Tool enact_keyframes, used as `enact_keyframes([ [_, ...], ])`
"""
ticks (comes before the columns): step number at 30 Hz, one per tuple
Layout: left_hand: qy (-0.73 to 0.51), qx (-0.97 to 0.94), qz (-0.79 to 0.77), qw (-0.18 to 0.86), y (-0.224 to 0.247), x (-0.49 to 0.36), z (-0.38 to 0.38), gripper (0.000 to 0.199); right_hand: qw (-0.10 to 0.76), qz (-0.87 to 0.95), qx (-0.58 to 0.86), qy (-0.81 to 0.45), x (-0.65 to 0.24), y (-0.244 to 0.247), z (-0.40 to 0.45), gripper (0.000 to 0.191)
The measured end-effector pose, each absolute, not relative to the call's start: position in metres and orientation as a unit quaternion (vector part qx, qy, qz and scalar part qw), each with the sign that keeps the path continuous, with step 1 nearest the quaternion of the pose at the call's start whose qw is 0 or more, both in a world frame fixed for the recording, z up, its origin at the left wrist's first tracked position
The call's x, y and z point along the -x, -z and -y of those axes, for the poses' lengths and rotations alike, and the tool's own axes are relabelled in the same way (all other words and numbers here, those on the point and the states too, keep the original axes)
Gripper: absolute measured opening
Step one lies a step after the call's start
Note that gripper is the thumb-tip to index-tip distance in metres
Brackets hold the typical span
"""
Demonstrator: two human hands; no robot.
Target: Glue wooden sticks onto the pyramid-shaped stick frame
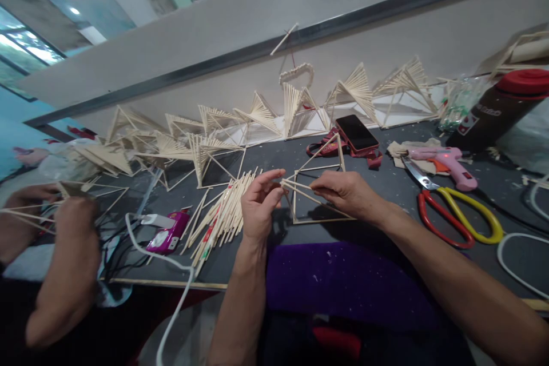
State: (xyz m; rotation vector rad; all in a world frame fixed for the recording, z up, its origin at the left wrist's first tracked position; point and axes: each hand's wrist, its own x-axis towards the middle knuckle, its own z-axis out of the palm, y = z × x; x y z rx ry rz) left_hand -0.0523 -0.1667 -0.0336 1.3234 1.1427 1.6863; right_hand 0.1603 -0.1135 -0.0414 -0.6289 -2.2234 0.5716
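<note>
My right hand (pixel 345 191) pinches a thin wooden stick just above a small frame of glued sticks (pixel 321 221) on the dark table. The frame has a four-sided base, with sticks rising to a peak at its back. Facing it from the left, my left hand (pixel 259 203) has its thumb and index finger apart, close to the stick ends at the frame's near-left corner. Whether those fingertips touch the wood is hard to see. Beside my left hand lies a loose pile of wooden sticks (pixel 227 211).
Finished fan-shaped stick models (pixel 300 108) line the wall. On the right are scissors (pixel 454 214), a pink glue gun (pixel 446 160) and a bottle (pixel 493 108). A phone (pixel 357 132) lies behind the frame. At left are a purple device (pixel 169 233), a white cable (pixel 175 266) and a co-worker's hands (pixel 77 211).
</note>
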Motion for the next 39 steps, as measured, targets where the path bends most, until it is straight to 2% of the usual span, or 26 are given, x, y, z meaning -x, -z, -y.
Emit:
enact_keyframes([
  [6,-0.697,-0.454,-0.444,0.334,0.03,0.051,0.163,0.022,0.367,0.866,0.246,-0.236,-0.161,0.04,0.114,0.016],
  [13,-0.688,-0.472,-0.451,0.317,0.036,0.052,0.162,0.034,0.374,0.866,0.242,-0.226,-0.16,0.04,0.114,0.015],
  [19,-0.706,-0.463,-0.458,0.279,0.041,0.053,0.162,0.054,0.369,0.867,0.245,-0.228,-0.16,0.041,0.114,0.015],
  [22,-0.711,-0.466,-0.461,0.253,0.041,0.055,0.163,0.042,0.373,0.867,0.241,-0.227,-0.16,0.041,0.114,0.015],
  [24,-0.702,-0.48,-0.447,0.277,0.041,0.057,0.163,0.031,0.373,0.867,0.242,-0.227,-0.159,0.041,0.114,0.016],
  [26,-0.691,-0.5,-0.42,0.31,0.04,0.057,0.163,0.049,0.369,0.867,0.244,-0.228,-0.159,0.04,0.114,0.015],
  [28,-0.681,-0.519,-0.4,0.326,0.039,0.056,0.163,0.058,0.366,0.868,0.245,-0.229,-0.159,0.039,0.114,0.015],
  [39,-0.67,-0.494,-0.387,0.396,0.035,0.053,0.162,0.056,0.369,0.868,0.243,-0.227,-0.159,0.039,0.115,0.015],
])
